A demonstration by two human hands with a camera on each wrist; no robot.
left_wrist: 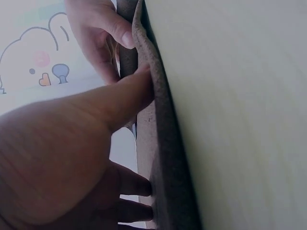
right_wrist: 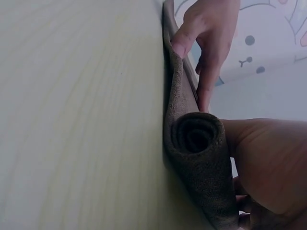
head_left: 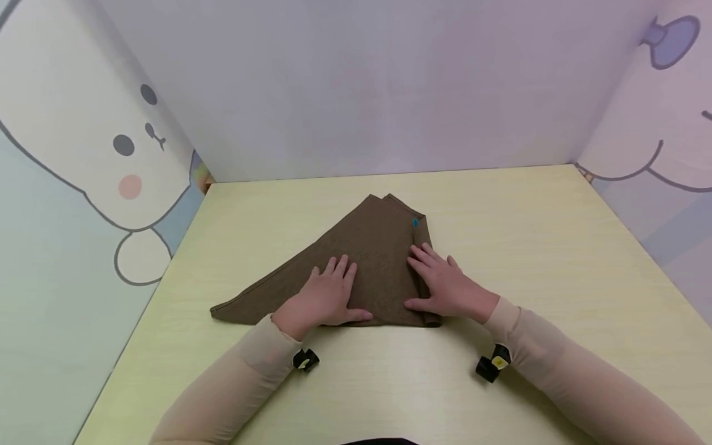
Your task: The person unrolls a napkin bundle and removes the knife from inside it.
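A brown towel lies folded into a rough triangle on the table, its long tip pointing left. Its right edge is wound into a roll, and the right wrist view looks into the spiral end of that roll. My left hand rests on the middle of the towel, fingers spread and thumb out along the near edge. My right hand lies over the roll with fingers and thumb extended. A small blue tag shows beside the roll near the far end.
The pale wooden table extends around the towel on all sides. A plain light wall stands behind it, with cartoon-printed panels at left and right. Small black cameras hang under both wrists.
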